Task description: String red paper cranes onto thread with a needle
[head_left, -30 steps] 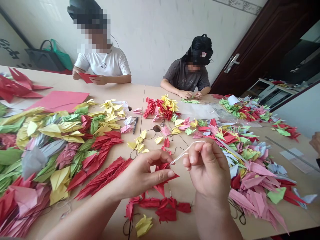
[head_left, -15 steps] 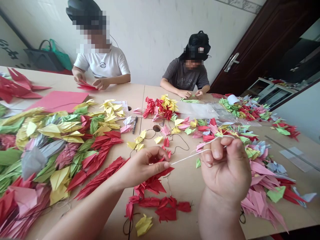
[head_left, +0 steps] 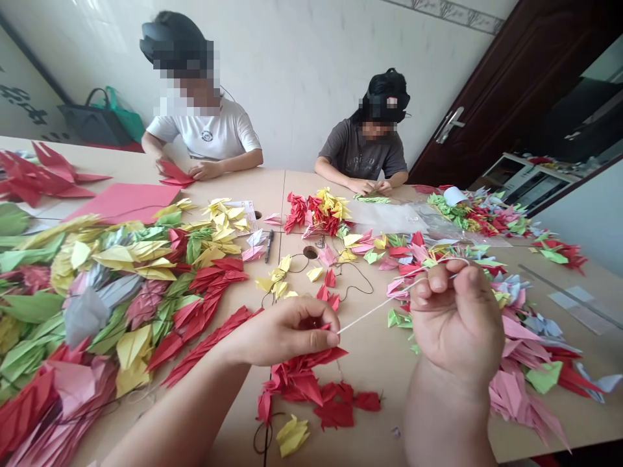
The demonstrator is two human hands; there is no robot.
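Note:
My left hand is closed, thumb against fingers, pinching a red folded paper piece where a white string comes out. That string runs up and right to my right hand, which is turned palm-up with curled fingers closed on it, a loop passing over the fingertips. Below my left hand lies a bunch of red folded paper pieces, partly joined with the held one. A yellow folded paper piece and a dark cord loop rest close by on the table.
Heaps of coloured folded paper cover the left side, with more pink and red pieces at right. A black pen and red sheets lie farther back. Two people work across the table.
My right hand has drawn slightly farther right, and the string stretch between my hands looks longer. Things appear shifted a little right and down. Across the table, one person's hands have come together.

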